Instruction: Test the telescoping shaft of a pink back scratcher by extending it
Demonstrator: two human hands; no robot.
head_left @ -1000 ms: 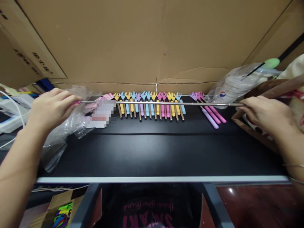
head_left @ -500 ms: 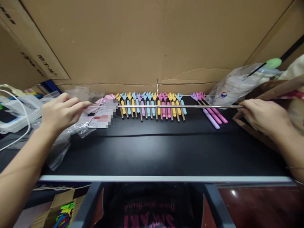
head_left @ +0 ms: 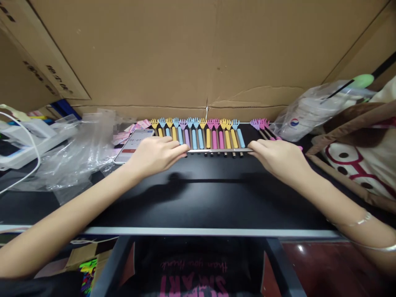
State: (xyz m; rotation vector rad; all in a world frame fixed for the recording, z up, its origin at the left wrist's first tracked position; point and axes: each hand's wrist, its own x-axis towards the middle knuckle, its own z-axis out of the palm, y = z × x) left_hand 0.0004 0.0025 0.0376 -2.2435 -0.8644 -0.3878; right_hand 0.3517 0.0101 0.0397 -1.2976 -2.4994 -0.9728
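Note:
Both my hands hold a thin telescopic metal rod (head_left: 219,150) level above the dark table. My left hand (head_left: 157,153) has its fingers closed round the left end, and my right hand (head_left: 275,159) grips the right end. Both ends of the rod are hidden in the fingers. Just behind it lies a row of several small back scratchers (head_left: 202,123) with hand-shaped heads, metal shafts and yellow, blue, purple and pink handles. A few purple and pink back scratchers (head_left: 262,123) lie apart at the right, partly covered by my right hand.
A phone (head_left: 133,142) showing a timer lies behind my left forearm, beside clear plastic bags (head_left: 80,152) and a white power strip (head_left: 31,140). At right stand a bagged cup (head_left: 301,119) and a cloth bag (head_left: 349,161). Cardboard (head_left: 185,53) walls the back.
My hands have come much closer together, the left moving right and the right moving left. The stretch of rod between them is far shorter and slightly lower.

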